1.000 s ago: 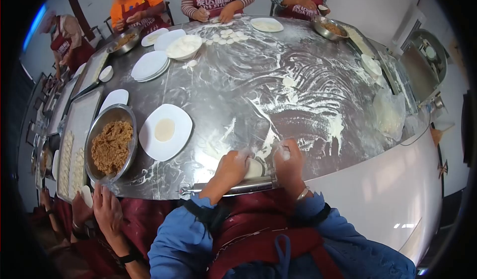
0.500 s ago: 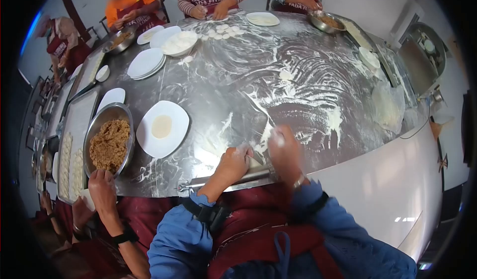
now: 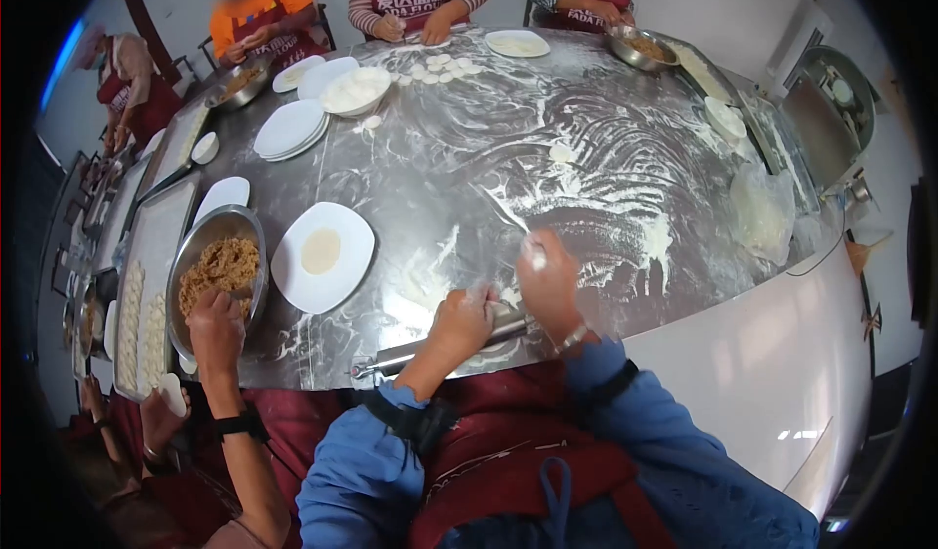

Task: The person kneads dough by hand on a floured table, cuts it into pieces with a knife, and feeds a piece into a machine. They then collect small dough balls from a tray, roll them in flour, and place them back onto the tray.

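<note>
My left hand (image 3: 463, 326), dusted with flour, is closed with bent fingers near the table's front edge. Beside it, a metal bar (image 3: 401, 356) runs along that edge. My right hand (image 3: 549, 283) is closed just to the right and slightly farther in, with white flour on its fingers. What either hand holds is hidden. To the left, a white plate (image 3: 342, 275) carries a thin round dough wrapper (image 3: 320, 251). A lone dough piece (image 3: 562, 153) lies farther back on the floured steel table (image 3: 410, 197).
At the left, a co-worker's hand (image 3: 216, 329) reaches into a steel bowl of filling (image 3: 256, 305); their other hand holds a wrapper (image 3: 173, 394). A tray (image 3: 156, 246) holds dumplings. Stacked plates (image 3: 289, 129), a flour bowl (image 3: 356, 91) and other people are farther back.
My right hand has moved slightly left and nearer my left hand. The co-worker's hand has moved up from the bowl's rim into the filling.
</note>
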`<action>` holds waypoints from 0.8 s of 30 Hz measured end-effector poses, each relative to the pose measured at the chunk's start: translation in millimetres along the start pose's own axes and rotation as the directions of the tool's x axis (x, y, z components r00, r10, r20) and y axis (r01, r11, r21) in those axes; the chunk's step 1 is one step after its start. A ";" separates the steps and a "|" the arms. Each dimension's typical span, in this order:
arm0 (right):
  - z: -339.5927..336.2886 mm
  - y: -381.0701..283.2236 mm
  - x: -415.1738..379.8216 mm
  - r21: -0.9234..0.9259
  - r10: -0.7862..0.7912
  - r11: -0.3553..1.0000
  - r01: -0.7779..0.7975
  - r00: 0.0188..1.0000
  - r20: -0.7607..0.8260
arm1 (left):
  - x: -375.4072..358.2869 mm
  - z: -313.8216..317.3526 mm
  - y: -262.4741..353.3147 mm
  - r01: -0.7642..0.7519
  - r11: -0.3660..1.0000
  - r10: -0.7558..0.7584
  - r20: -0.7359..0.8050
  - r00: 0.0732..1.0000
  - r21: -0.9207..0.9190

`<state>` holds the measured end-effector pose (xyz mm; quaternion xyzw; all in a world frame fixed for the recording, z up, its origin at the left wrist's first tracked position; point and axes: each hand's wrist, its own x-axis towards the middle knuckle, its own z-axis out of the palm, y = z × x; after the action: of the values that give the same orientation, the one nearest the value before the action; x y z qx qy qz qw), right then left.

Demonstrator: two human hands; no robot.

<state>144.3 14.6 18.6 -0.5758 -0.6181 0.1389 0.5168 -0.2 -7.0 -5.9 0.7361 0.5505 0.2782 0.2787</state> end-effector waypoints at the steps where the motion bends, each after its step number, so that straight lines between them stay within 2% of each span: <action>1: 8.6 1.9 10.1 0.034 -0.026 0.999 0.026 1.000 0.002 | 2.9 1.8 4.6 0.031 0.999 -0.031 0.001 1.000 0.025; 2: 12.8 1.4 14.6 0.067 -0.050 0.997 0.049 0.999 0.007 | 3.3 4.3 5.7 0.030 0.999 -0.030 -0.005 1.000 0.026; 4: 4.3 -2.6 6.5 0.028 -0.035 0.999 0.035 0.999 0.012 | 5.0 6.5 5.1 -0.071 0.997 0.070 -0.038 0.997 -0.026; 5: -5.0 -3.6 -4.8 -0.005 0.009 1.000 -0.009 1.000 0.018 | 3.5 2.1 3.6 -0.055 0.997 0.051 0.068 0.996 0.057; 7: -18.2 -3.2 -22.7 -0.037 0.056 0.998 -0.055 0.998 0.025 | 1.7 -1.4 -2.1 -0.031 0.998 0.028 0.055 0.998 0.060; 9: -26.7 -2.6 -36.5 0.067 0.033 0.997 -0.032 0.999 -0.018 | -1.8 -4.7 -6.7 0.004 1.000 -0.005 0.037 0.999 0.015; 10: -25.4 -2.0 -36.0 0.062 0.048 0.997 -0.047 0.999 -0.019 | -5.3 -3.0 -4.9 0.007 1.000 -0.008 0.053 0.999 0.013; 12: -11.8 -3.6 -12.1 0.014 0.028 1.000 -0.028 0.999 0.019 | -5.9 -3.0 0.7 0.014 0.999 -0.014 0.008 1.000 -0.039; 14: 6.4 4.7 4.1 0.075 0.004 0.997 -0.005 1.000 0.009 | -3.4 3.5 5.8 -0.014 1.000 0.014 -0.039 0.999 -0.005; 16: 15.6 4.8 13.7 -0.014 -0.044 0.999 0.044 0.999 -0.007 | -2.3 9.7 6.7 -0.021 1.000 0.020 -0.096 0.995 -0.009; 17: 8.1 0.7 7.7 0.021 -0.053 0.998 0.053 0.999 -0.012 | -4.5 18.3 0.6 -0.036 0.999 0.033 -0.143 0.989 -0.017; 18: 0.4 1.7 -0.8 0.015 -0.044 0.999 0.044 0.999 -0.008 | -6.8 18.5 -2.4 -0.034 0.998 0.037 -0.068 0.997 0.050; 20: -16.1 2.1 -20.8 0.002 -0.017 1.000 0.017 1.000 0.000 | -13.8 14.7 -9.1 -0.150 0.989 0.150 -0.017 0.989 -0.015; 21: -23.7 -0.7 -28.7 -0.006 0.004 1.000 -0.004 1.000 0.000 | -15.5 8.0 -8.4 -0.102 0.995 0.100 0.066 0.993 0.016; 22: -27.3 -2.9 -32.2 0.004 0.000 1.000 0.000 1.000 0.004 | -15.2 3.0 -13.0 -0.097 0.995 0.095 0.059 0.994 0.024; 24: -30.3 -5.5 -37.4 0.014 0.026 1.000 -0.026 0.999 -0.021 | -15.5 -12.2 -27.2 -0.136 0.962 0.107 -0.129 0.986 -0.238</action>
<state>158.0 -31.9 17.9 -0.5816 -0.6042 0.1437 0.5253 -30.4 -14.2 -18.6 0.7111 0.4806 0.4028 0.3178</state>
